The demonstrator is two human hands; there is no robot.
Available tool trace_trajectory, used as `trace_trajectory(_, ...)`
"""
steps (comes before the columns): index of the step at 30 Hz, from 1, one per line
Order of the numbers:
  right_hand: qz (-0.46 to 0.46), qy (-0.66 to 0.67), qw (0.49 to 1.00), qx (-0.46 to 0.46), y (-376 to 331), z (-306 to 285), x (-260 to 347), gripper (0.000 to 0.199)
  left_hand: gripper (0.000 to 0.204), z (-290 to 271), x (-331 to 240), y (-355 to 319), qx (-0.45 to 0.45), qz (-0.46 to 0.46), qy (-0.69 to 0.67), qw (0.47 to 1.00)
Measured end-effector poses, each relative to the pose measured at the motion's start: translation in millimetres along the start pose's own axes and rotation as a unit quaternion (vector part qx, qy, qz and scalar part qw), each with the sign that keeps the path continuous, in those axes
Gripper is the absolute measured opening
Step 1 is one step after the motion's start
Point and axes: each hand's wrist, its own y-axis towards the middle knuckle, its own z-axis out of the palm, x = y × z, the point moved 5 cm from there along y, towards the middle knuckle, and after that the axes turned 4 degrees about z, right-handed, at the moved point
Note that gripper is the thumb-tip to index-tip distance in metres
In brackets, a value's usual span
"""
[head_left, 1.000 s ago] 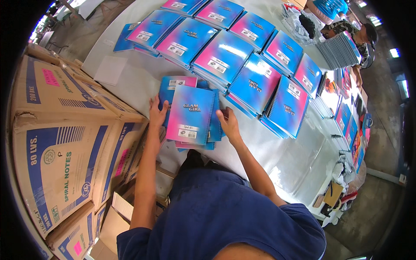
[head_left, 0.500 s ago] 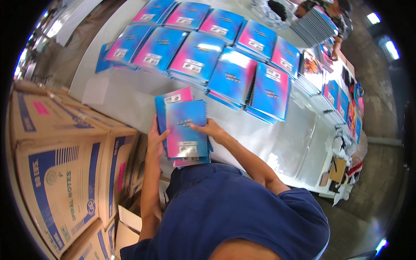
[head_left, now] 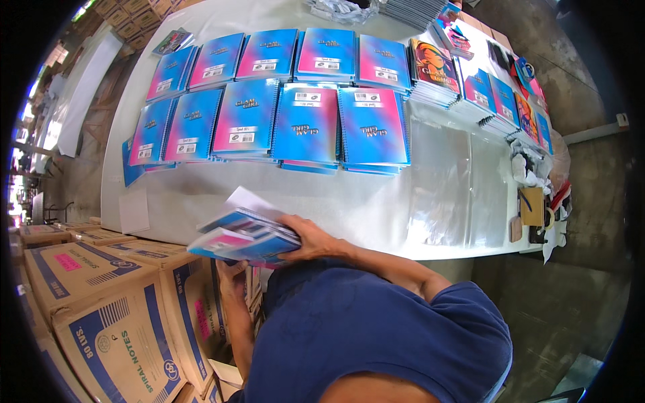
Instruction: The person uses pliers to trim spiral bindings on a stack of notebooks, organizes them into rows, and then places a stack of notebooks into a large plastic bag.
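A small stack of spiral notebooks, blue and pink, is held between my two hands over the table's front edge. The stack is tilted, and some covers and pale pages fan apart at its far left side. My right hand grips the right end, fingers wrapped round it. From below, my left hand holds the near left part, its fingers mostly hidden under the notebooks. Beyond them, two rows of notebook piles with the same blue-pink covers lie on the white table.
Brown cardboard cartons are stacked at my left, against the table. Piles of notebooks with an orange-and-dark cover stand at the far right. A clipboard-like tan board and crumpled plastic lie by the right edge. A pale sheet is at the left.
The stack has gone from facing me with its covers flat to being tilted, its edges showing and its covers spreading. My left hand has moved lower, beneath it. The head view has turned.
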Motion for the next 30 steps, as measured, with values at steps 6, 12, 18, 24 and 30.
trace_trajectory(6, -0.114, -0.020, 0.988, -0.106, -42.0, -53.1, -13.4, 0.093, 0.077, 28.9, 16.0, 14.3, 0.095, 0.060, 0.092, 0.989)
trace_trajectory(12, -0.048, 0.128, 0.983, -0.125, -27.1, -74.6, -62.7, 0.120, 0.080, 96.1, 1.0, 46.9, 0.199, 0.079, 0.196, 0.957)
trace_trajectory(18, -0.005, 0.109, 0.981, -0.160, -7.7, -82.5, -80.1, 0.131, 0.085, 87.7, 22.8, 62.7, 0.129, 0.019, 0.085, 0.988)
trace_trajectory(24, -0.127, -0.014, 0.980, -0.150, -19.5, -85.9, -60.1, 0.120, 0.084, 96.8, 0.1, 48.9, 0.145, 0.130, 0.176, 0.965)
trace_trajectory(30, -0.050, 0.040, 0.984, -0.168, -23.7, -91.0, -76.7, 0.098, 0.089, 101.0, 15.3, 57.1, 0.129, 0.108, 0.182, 0.969)
